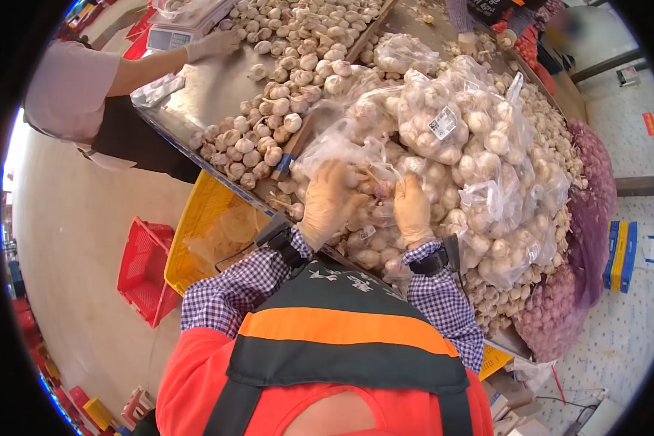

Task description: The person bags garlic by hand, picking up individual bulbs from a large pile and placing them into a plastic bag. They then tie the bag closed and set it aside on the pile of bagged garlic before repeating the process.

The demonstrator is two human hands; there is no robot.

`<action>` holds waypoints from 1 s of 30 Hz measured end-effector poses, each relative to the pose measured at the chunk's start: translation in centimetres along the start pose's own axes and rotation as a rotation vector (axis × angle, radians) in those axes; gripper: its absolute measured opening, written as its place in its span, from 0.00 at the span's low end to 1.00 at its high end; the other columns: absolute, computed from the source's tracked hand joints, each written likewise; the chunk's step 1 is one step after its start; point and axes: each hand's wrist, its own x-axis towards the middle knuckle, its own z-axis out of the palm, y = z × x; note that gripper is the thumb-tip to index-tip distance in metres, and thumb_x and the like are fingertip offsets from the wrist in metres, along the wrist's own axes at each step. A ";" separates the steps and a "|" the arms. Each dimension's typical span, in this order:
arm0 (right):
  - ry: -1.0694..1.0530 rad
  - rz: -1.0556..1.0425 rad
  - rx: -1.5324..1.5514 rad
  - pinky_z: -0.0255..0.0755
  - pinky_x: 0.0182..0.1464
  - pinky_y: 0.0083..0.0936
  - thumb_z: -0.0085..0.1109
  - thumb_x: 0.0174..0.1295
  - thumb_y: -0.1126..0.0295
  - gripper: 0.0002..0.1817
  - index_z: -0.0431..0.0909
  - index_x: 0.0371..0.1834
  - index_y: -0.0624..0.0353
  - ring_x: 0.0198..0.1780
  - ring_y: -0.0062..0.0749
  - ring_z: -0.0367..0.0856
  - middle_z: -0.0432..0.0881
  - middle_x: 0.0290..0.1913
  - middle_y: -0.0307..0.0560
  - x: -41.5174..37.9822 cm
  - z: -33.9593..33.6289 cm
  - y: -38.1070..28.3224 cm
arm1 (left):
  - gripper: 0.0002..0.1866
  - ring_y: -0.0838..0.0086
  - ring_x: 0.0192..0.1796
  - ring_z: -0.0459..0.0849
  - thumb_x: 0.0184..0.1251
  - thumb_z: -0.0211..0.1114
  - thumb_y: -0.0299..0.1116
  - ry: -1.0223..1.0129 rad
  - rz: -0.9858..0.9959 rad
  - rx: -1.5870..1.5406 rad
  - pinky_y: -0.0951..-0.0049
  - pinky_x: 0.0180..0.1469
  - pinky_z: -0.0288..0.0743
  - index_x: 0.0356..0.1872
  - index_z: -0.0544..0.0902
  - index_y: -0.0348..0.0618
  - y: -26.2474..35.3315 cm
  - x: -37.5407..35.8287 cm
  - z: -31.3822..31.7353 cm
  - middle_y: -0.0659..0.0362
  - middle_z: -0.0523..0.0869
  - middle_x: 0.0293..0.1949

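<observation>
Both hands wear thin pale gloves at the near edge of a metal table heaped with garlic. My left hand (328,203) has its fingers curled into the crumpled clear film of a plastic bag (349,149), its thumb pointing right. My right hand (412,209) pinches the bag's edge at the other side, fingers closed. Garlic bulbs with stems lie between the hands, under or behind the film. Close by on the right is a pile of filled garlic bags (479,163); one bears a white printed label (442,123).
Loose garlic bulbs (261,131) lie left of a wooden divider (303,138). A co-worker's gloved hand (214,46) reaches in near a scale (171,36); another person's hands work at the far side. A yellow crate (180,236) and red basket (147,269) stand left; a purple mesh sack (594,211) right.
</observation>
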 end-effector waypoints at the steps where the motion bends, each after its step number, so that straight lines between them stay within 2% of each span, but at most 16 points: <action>1: 0.008 0.016 0.007 0.76 0.44 0.45 0.55 0.66 0.67 0.12 0.76 0.48 0.62 0.42 0.58 0.82 0.82 0.40 0.61 -0.2 -0.1 0.0 | 0.33 0.55 0.61 0.74 0.51 0.75 0.34 -0.001 -0.006 -0.002 0.54 0.62 0.67 0.60 0.72 0.42 0.6 0.8 -0.4 0.48 0.76 0.56; 3: 0.007 0.022 0.015 0.76 0.46 0.44 0.55 0.66 0.68 0.14 0.76 0.51 0.63 0.44 0.57 0.82 0.83 0.41 0.60 -0.7 -0.7 -1.2 | 0.41 0.57 0.64 0.70 0.49 0.76 0.46 -0.360 0.072 0.223 0.45 0.66 0.56 0.66 0.69 0.46 1.6 2.5 -1.3 0.52 0.75 0.58; 5: 0.330 -0.213 -0.061 0.73 0.54 0.43 0.56 0.65 0.70 0.17 0.76 0.55 0.64 0.49 0.52 0.80 0.82 0.48 0.57 -1.5 -2.8 -4.5 | 0.43 0.58 0.64 0.71 0.47 0.75 0.50 -0.431 0.064 0.288 0.46 0.67 0.54 0.66 0.70 0.48 1.2 3.7 -1.6 0.54 0.75 0.58; 6: 0.297 -0.349 -0.021 0.67 0.61 0.44 0.57 0.64 0.72 0.20 0.74 0.59 0.63 0.55 0.50 0.77 0.79 0.54 0.55 -2.1 -3.2 -4.7 | 0.44 0.59 0.63 0.71 0.45 0.75 0.54 -0.509 0.070 0.348 0.47 0.67 0.51 0.66 0.70 0.49 1.1 4.0 -1.5 0.56 0.75 0.59; 7: 0.294 -0.345 -0.023 0.67 0.61 0.44 0.57 0.64 0.72 0.20 0.74 0.59 0.63 0.55 0.50 0.77 0.79 0.54 0.55 -2.2 -3.1 -4.9 | 0.44 0.59 0.63 0.71 0.45 0.75 0.54 -0.513 0.069 0.344 0.47 0.67 0.51 0.66 0.70 0.49 0.6 3.9 -1.3 0.56 0.75 0.59; 9: 0.068 -0.740 0.140 0.73 0.57 0.39 0.58 0.63 0.77 0.21 0.72 0.60 0.60 0.56 0.50 0.76 0.77 0.56 0.53 -2.4 -2.4 -5.9 | 0.45 0.60 0.63 0.72 0.44 0.74 0.55 -0.460 0.172 0.297 0.46 0.66 0.54 0.67 0.70 0.53 -0.9 3.4 -1.4 0.56 0.75 0.59; 10: -0.069 -0.608 0.076 0.70 0.57 0.42 0.58 0.61 0.76 0.22 0.72 0.60 0.57 0.58 0.47 0.74 0.76 0.56 0.50 -2.4 -1.2 -5.9 | 0.42 0.60 0.62 0.72 0.45 0.74 0.55 -0.438 0.190 0.324 0.47 0.62 0.58 0.64 0.72 0.54 -1.1 3.6 -1.8 0.58 0.76 0.57; 11: -0.065 -0.599 0.075 0.70 0.57 0.42 0.58 0.61 0.76 0.22 0.72 0.60 0.57 0.58 0.47 0.74 0.76 0.56 0.50 -1.9 -0.3 -5.2 | 0.42 0.60 0.62 0.72 0.45 0.74 0.55 -0.444 0.197 0.321 0.47 0.62 0.58 0.64 0.72 0.54 -1.6 3.6 -2.2 0.58 0.76 0.57; 13: -0.105 -0.602 -0.383 0.68 0.56 0.44 0.59 0.57 0.72 0.21 0.74 0.57 0.51 0.56 0.44 0.75 0.76 0.55 0.48 -0.4 1.0 -3.6 | 0.39 0.60 0.60 0.74 0.45 0.73 0.54 -0.526 0.144 0.219 0.49 0.59 0.61 0.60 0.73 0.53 -2.7 3.9 -2.9 0.58 0.77 0.55; 15: -0.147 -0.631 -0.374 0.67 0.54 0.45 0.60 0.53 0.67 0.22 0.75 0.55 0.48 0.55 0.42 0.75 0.76 0.54 0.47 0.3 0.9 -3.4 | 0.35 0.60 0.59 0.75 0.46 0.72 0.53 -0.488 0.194 0.224 0.51 0.56 0.64 0.57 0.74 0.52 -3.5 4.2 -3.1 0.58 0.77 0.53; 17: -0.322 -0.522 -0.502 0.69 0.54 0.43 0.58 0.58 0.65 0.18 0.76 0.53 0.43 0.54 0.40 0.78 0.76 0.52 0.43 0.5 -0.1 -4.4 | 0.36 0.62 0.60 0.75 0.49 0.71 0.52 -0.599 0.329 0.247 0.53 0.56 0.65 0.61 0.72 0.52 -3.2 4.9 -3.2 0.59 0.77 0.57; 18: -0.366 -0.505 -0.565 0.71 0.51 0.43 0.61 0.57 0.62 0.19 0.75 0.53 0.44 0.54 0.40 0.78 0.77 0.52 0.43 0.9 -0.4 -5.0 | 0.38 0.62 0.60 0.76 0.51 0.70 0.52 -0.642 0.421 0.309 0.54 0.53 0.67 0.64 0.71 0.53 -3.0 5.3 -3.2 0.59 0.77 0.56; 21: -0.481 -0.463 -0.513 0.72 0.49 0.42 0.65 0.55 0.60 0.22 0.75 0.54 0.44 0.53 0.39 0.78 0.77 0.51 0.43 2.4 -0.7 -4.3 | 0.40 0.62 0.58 0.76 0.50 0.71 0.53 -0.810 0.413 0.359 0.54 0.53 0.67 0.67 0.70 0.57 -2.6 7.0 -3.5 0.60 0.77 0.54; 23: -0.460 -0.476 -0.503 0.70 0.50 0.42 0.66 0.53 0.58 0.23 0.74 0.54 0.45 0.53 0.39 0.77 0.77 0.49 0.42 1.9 -0.6 -3.6 | 0.40 0.60 0.57 0.76 0.48 0.72 0.52 -0.759 0.406 0.314 0.53 0.55 0.67 0.66 0.72 0.61 -3.3 6.3 -3.0 0.59 0.77 0.51; 25: -0.397 -0.508 -0.475 0.68 0.51 0.44 0.66 0.54 0.58 0.23 0.74 0.54 0.45 0.53 0.38 0.76 0.77 0.47 0.41 1.4 -0.8 -3.2 | 0.41 0.61 0.57 0.75 0.44 0.70 0.54 -0.563 0.438 0.198 0.52 0.55 0.68 0.65 0.73 0.59 -3.8 5.4 -2.9 0.56 0.77 0.52; 30: -0.228 -0.634 -0.529 0.70 0.49 0.40 0.61 0.58 0.61 0.20 0.75 0.55 0.46 0.50 0.39 0.76 0.76 0.45 0.43 1.2 0.0 -1.9 | 0.38 0.57 0.58 0.74 0.44 0.71 0.45 -0.661 0.364 0.094 0.55 0.57 0.70 0.64 0.74 0.58 -4.7 6.2 -2.8 0.56 0.77 0.53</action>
